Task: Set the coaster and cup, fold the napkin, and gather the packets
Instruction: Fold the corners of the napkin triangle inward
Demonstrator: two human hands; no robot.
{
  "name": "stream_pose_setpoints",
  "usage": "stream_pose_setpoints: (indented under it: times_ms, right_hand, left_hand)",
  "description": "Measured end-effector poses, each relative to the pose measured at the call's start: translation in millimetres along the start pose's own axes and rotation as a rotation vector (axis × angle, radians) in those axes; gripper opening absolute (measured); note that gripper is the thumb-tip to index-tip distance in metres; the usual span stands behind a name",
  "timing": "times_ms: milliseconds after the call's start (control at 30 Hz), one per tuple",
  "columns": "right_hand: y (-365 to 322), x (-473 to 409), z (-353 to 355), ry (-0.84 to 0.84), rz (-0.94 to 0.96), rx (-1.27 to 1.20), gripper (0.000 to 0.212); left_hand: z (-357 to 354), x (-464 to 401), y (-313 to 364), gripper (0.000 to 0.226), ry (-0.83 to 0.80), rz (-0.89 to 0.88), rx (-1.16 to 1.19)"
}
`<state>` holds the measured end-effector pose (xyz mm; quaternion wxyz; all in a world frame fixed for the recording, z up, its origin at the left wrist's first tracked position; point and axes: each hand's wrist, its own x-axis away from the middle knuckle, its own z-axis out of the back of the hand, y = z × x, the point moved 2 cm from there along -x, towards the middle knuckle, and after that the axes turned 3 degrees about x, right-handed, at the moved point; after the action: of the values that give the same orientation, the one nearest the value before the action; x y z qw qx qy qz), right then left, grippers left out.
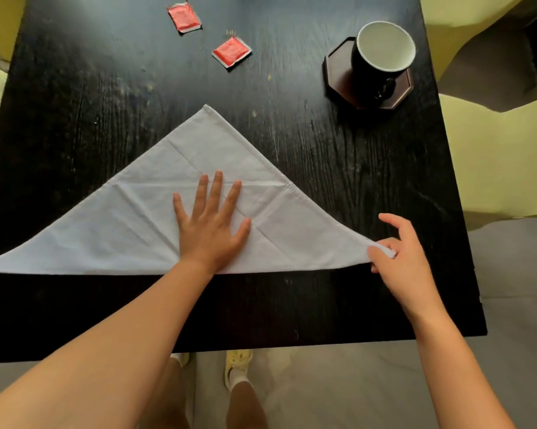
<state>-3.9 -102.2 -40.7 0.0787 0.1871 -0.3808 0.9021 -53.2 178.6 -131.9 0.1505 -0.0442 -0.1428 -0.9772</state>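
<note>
While the cup (383,52) is sitting on its coaster (338,68), the left hand (210,226) is pressing flat on the half-folded napkin (121,230), the right hand (399,258) is pinching its corner, and two packets (231,52) are lying ungathered.

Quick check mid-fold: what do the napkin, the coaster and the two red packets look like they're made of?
Napkin: white woven cloth, probably cotton; matte, with stitched hems and sharp crease lines.
Coaster: octagonal, dark reddish-brown with a raised rim and slight sheen; looks like lacquered wood, could be plastic.
Packets: glossy red film or foil with silvery crimped edges.
</note>
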Motion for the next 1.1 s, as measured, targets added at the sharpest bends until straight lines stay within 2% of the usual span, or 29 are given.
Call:
stream_pose_setpoints:
  times_ms: [100, 200, 333, 433, 567, 600, 700, 800, 933, 1100]
  right_hand:
    - [-32, -1, 11, -0.039, 0.212, -0.09, 0.032]
    - [-71, -4, 13, -0.169, 0.304, -0.111, 0.028]
    - [-124, -14, 2, -0.337, 0.398, -0.072, 0.033]
    - [-155, -27, -14, -0.337, 0.488, -0.002, 0.033]
    - [-188, -61, -53, -0.284, 0.563, 0.022, 0.017]
    - [-194, -70, -67, -0.259, 0.575, 0.064, 0.023]
    - [-205, -95, -110, -0.294, 0.544, 0.146, 0.039]
    - [-206, -119, -145, -0.328, 0.41, 0.14, 0.033]
    - [-209, -140, -170, -0.23, 0.336, 0.163, 0.029]
    - [-205, -156, -183, -0.117, 0.324, 0.261, 0.035]
  left_hand:
    - [0, 1, 0, 0.07, -0.009, 0.004, -0.01]
    - [3, 1, -2, 0.07, -0.015, 0.0, 0.018]
    - [14, 12, -6, 0.067, 0.062, 0.036, 0.324]
    - [19, 32, -17, 0.071, 0.107, -0.001, 0.444]
    - [19, 53, -24, 0.073, 0.084, -0.026, 0.51]
    - [19, 55, -24, 0.073, 0.078, -0.021, 0.507]
    - [19, 54, -23, 0.073, 0.065, -0.021, 0.472]
    - [17, 52, -25, 0.073, 0.047, -0.01, 0.458]
    - [16, 51, -25, 0.062, 0.031, 0.007, 0.424]
    - [16, 53, -26, 0.064, 0.014, -0.051, 0.399]
